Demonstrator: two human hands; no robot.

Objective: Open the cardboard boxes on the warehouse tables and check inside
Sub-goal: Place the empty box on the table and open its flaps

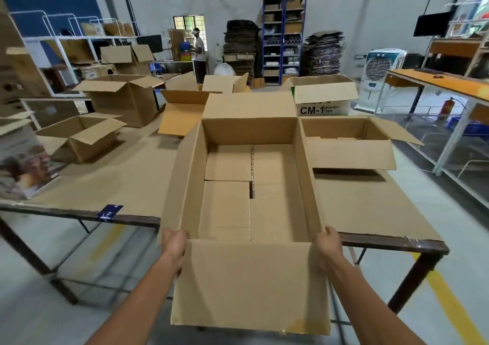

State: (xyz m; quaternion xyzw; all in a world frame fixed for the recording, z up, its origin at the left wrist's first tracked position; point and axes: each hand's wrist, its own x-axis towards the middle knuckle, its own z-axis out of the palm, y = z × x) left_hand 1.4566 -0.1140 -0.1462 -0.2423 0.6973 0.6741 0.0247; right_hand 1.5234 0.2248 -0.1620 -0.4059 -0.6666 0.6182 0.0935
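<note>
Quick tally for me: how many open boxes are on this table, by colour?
Held brown box: 1
Other brown boxes: 5
White printed box: 1
Total: 7

Open cardboard box (248,278): plain tan; dark patterned tape strip (252,170). Surface (127,175): tan sheet, dark brown frame. Carton (321,107): white, black "CM-1" lettering, green edge. Label (109,211): dark blue. Floor (31,278): grey, yellow stripes.
</note>
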